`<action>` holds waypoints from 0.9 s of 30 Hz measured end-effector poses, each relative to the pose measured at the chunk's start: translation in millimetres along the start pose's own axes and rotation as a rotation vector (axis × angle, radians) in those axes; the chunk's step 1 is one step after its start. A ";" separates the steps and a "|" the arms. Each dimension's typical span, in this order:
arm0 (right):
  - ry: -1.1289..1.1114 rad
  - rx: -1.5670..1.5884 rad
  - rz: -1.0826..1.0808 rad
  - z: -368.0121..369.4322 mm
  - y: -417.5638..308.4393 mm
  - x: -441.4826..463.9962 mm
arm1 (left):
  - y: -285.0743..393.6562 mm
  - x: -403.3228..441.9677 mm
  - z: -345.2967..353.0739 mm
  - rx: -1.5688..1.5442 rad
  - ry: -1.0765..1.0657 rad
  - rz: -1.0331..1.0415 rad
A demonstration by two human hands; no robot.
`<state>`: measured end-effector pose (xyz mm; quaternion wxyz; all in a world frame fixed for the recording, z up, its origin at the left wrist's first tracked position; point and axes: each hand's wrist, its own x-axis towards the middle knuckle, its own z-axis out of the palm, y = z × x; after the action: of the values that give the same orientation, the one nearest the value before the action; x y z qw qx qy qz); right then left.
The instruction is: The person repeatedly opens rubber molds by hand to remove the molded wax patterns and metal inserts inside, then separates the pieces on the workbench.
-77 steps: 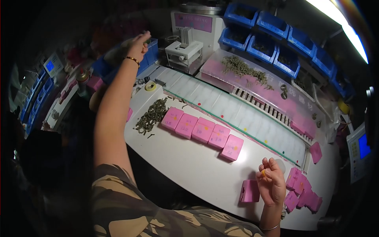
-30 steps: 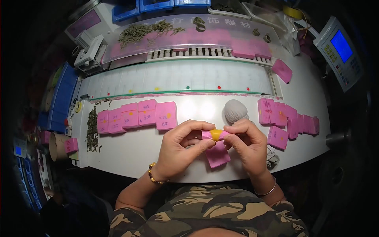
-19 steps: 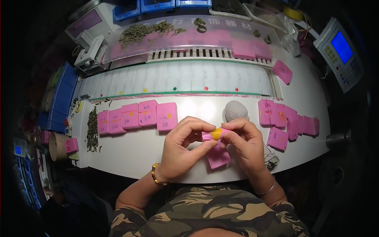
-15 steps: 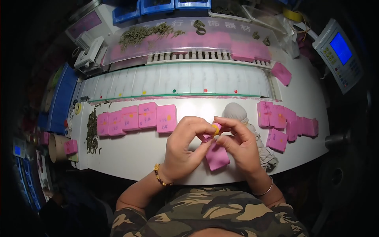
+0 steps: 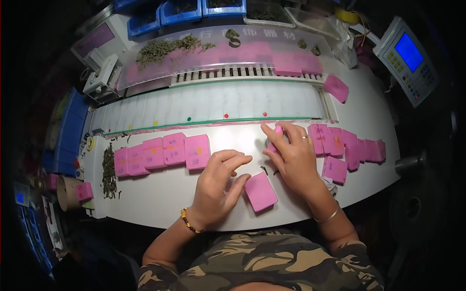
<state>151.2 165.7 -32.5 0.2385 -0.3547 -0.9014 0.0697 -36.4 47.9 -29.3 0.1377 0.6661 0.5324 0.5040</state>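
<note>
A pink block [image 5: 261, 191], which looks like a rubber mold, lies near the front edge of the white table. Just left of it is my left hand [image 5: 216, 189], with thumb and fingers apart and nothing between them. My right hand [image 5: 295, 157] is farther forward and to the right, its fingers curled around a pink mold piece [image 5: 278, 132] that they partly cover. A pale cloth bundle [image 5: 329, 186] shows beyond my right forearm; the rest is hidden by the hand. Small dark green bits [image 5: 263, 169] lie on the table between my hands.
Marked pink blocks stand in a row at left [image 5: 162, 151], with more in a group at right [image 5: 335, 140]. Dark green pieces [image 5: 109, 169] are heaped at far left. A long glass-topped case [image 5: 208, 99] spans the back. A keypad display [image 5: 409, 56] stands at right.
My hands have moved apart. The left has let go of the small pink piece and yellow item both hands held; the right has moved forward. Dark green bits now show on the table.
</note>
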 end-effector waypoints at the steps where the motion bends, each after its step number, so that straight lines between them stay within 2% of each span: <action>1: 0.000 -0.001 -0.007 -2.0 1.7 1.4 | -1.0 -0.6 -1.2 0.007 -0.013 0.002; 5: -0.001 0.176 0.049 -17.0 5.1 -9.8 | -1.6 -5.8 -6.4 0.021 -0.001 -0.038; 7: 0.081 0.361 0.103 -22.7 10.7 -19.1 | -2.0 -8.3 -8.4 0.014 0.001 -0.076; 15: 0.062 0.344 0.194 -40.1 18.6 -36.9 | -0.7 -15.6 -10.2 0.008 -0.008 -0.068; 18: 0.145 0.375 0.113 -42.7 9.5 -17.5 | 3.5 -15.9 -10.9 0.006 -0.015 -0.067; 20: 0.257 0.256 -0.070 -40.1 6.4 -6.1 | 7.2 -18.0 -12.1 0.003 -0.021 -0.074; 23: 0.141 0.284 -0.001 -12.1 14.4 -9.1 | 12.0 -23.2 -15.2 -0.014 0.005 -0.032; 27: 0.111 0.299 0.006 -16.8 14.0 -10.4 | 17.1 -31.1 -18.3 -0.060 -0.089 0.005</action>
<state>174.4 168.3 -25.9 0.3381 -0.3211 -0.8653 0.1842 -39.2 8.3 -25.0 0.1799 0.6845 0.5088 0.4901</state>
